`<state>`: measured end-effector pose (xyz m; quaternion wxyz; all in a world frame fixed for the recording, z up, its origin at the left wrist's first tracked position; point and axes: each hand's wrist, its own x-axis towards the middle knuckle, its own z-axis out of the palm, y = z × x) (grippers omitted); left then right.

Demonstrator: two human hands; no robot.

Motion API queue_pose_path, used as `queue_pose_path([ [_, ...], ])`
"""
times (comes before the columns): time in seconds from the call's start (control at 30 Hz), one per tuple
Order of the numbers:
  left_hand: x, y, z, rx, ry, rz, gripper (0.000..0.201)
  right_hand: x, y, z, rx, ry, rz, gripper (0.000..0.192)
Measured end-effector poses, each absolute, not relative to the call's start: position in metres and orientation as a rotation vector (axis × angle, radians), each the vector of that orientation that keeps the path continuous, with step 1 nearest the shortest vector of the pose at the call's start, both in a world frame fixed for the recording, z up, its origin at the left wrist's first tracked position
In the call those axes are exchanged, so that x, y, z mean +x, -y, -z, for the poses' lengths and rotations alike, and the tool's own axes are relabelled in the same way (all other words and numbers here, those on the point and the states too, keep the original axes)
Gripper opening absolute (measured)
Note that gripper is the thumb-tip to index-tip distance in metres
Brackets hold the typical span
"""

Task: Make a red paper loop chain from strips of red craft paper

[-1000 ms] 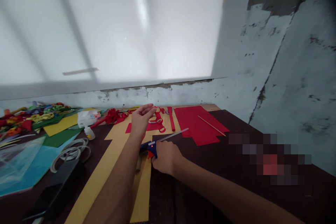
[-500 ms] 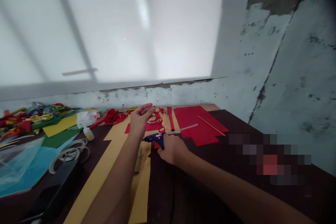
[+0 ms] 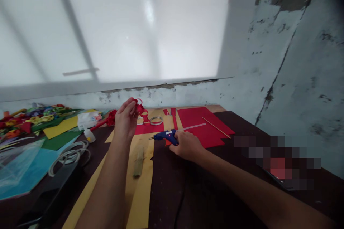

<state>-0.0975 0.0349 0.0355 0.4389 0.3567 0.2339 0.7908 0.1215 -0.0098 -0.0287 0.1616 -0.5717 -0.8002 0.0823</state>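
Observation:
My left hand (image 3: 125, 118) is raised over the yellow paper (image 3: 139, 186) and pinches a chain of red paper loops (image 3: 141, 110) that trails down to the table. My right hand (image 3: 186, 145) grips the handle of a blue hot glue gun (image 3: 165, 135), whose nozzle points left and whose clear glue stick juts out toward the right. The gun rests low over the dark table, beside a red paper sheet (image 3: 200, 123).
A thin wooden stick (image 3: 216, 127) lies on the red sheet. A tape ring (image 3: 156, 120), a small glue bottle (image 3: 89, 135), a coiled white cable (image 3: 70, 152), coloured paper sheets (image 3: 57, 130) and a heap of paper chains (image 3: 34, 114) crowd the left. A brownish stick (image 3: 139, 161) lies on the yellow paper.
My right hand slid the glue gun away from me and to the right. My left hand lifted and shifted left, raising the red paper chain off the table.

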Motion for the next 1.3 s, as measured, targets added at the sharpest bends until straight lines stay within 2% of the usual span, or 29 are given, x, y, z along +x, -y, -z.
queue_pose_path([
  [0.33,-0.098,-0.038,-0.034,0.887,-0.617,-1.983,0.029,0.093,0.014,0.035,-1.531,2.385,-0.169,0.031],
  [0.53,-0.093,-0.034,-0.033,0.933,-0.604,-1.973,0.031,0.108,0.001,0.02,-1.683,2.072,-0.091,0.04],
  [0.83,-0.075,-0.03,-0.028,1.034,-0.75,-1.884,0.044,0.174,-0.018,-0.006,-1.423,1.545,-0.486,0.018],
  [1.0,-0.062,-0.026,-0.019,1.235,-0.839,-1.778,0.047,0.192,-0.011,0.006,-1.079,1.254,-0.843,0.015],
  [1.3,-0.035,-0.015,-0.016,1.492,-1.005,-1.661,0.036,0.192,0.012,0.017,-0.794,1.151,-1.088,0.018],
])
